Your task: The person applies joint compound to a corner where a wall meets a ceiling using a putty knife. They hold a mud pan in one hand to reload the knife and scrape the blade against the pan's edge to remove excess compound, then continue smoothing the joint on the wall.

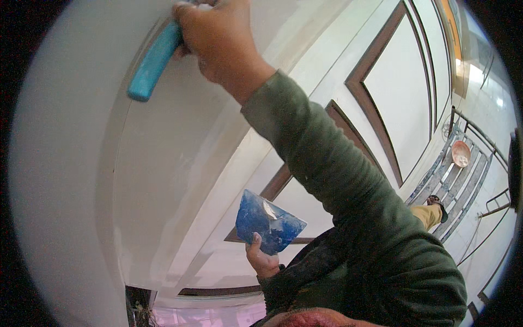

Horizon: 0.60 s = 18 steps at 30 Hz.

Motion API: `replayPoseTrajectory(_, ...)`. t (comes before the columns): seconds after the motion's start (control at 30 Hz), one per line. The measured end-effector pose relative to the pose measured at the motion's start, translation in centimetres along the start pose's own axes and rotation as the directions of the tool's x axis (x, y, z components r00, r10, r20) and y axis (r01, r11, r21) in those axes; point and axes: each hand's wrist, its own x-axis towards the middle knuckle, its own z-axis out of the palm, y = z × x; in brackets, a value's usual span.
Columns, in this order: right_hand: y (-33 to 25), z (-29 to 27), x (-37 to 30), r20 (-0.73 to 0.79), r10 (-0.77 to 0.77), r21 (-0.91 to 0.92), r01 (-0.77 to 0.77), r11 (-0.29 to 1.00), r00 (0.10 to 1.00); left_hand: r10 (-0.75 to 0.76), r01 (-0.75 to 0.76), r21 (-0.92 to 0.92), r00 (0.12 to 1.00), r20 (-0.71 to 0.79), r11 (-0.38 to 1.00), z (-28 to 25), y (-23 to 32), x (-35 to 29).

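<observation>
My right hand [218,46] is raised at the top against the pale, smooth surface. Its fingers are closed round a tool with a rounded turquoise handle [155,62]; the working end lies beyond the upper edge, so its exact kind does not show. Lower down, my left hand [262,259] grips a flat blue board [269,223] by its near edge, thumb on top and the other fingers hidden beneath. A small lump of whitish paste [269,211] sits on the board, and pale smears mark its face.
The pale surface [158,158] fills the left side. White panels with brown trim [376,71] run along the right. A slatted platform [457,185] carries an orange bowl [461,154] and a sandalled foot [436,204]. Dark metal rails [482,133] edge the platform. Pink cloth [207,315] shows below.
</observation>
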Motion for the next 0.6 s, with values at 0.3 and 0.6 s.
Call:
replayPoseTrajectory(0.3,7.2,2.5,-3.6,-0.115,-0.286,-0.226,0.255,0.940,0.951,0.026,-0.027,0.035,0.999,0.040,0.999,-0.7,-0.3,0.0)
replayPoseTrajectory(0.6,9.9,4.1,-8.2,-0.050,-0.292,-0.327,0.261,0.908,0.955,0.156,-0.206,0.424,0.976,0.150,0.882,-3.5,-0.8,0.5)
